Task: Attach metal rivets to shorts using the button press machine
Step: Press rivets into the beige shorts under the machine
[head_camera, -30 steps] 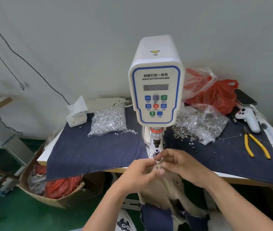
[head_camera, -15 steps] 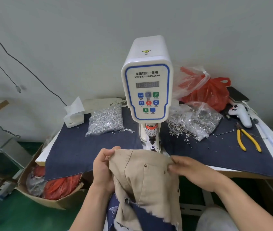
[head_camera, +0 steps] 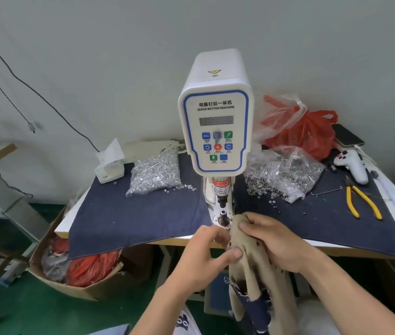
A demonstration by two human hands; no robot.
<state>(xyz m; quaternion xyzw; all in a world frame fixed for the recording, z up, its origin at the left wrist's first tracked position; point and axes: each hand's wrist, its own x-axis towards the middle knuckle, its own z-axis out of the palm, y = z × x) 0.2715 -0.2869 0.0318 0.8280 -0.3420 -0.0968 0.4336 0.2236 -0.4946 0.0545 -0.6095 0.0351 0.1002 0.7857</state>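
Shorts (head_camera: 244, 267), tan, bunched btwn my hands at the tabletop (head_camera: 109, 221) edge, hanging down below. Left hand (head_camera: 206, 255) fingers curled, thumb pinching the fabric; right hand (head_camera: 271, 243) fingers gripping the top fold. Button press machine (head_camera: 215, 122) just beyond my fingers, its die post (head_camera: 223, 216) right by the cloth.

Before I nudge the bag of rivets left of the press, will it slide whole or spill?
The bag slumps in a soft heap, so it would probably deform rather than slide stiffly. Loose rivets lie at its right edge, which suggests it may be open there; pushing could scatter more. Being packed with metal, it is likely heavy for its size.
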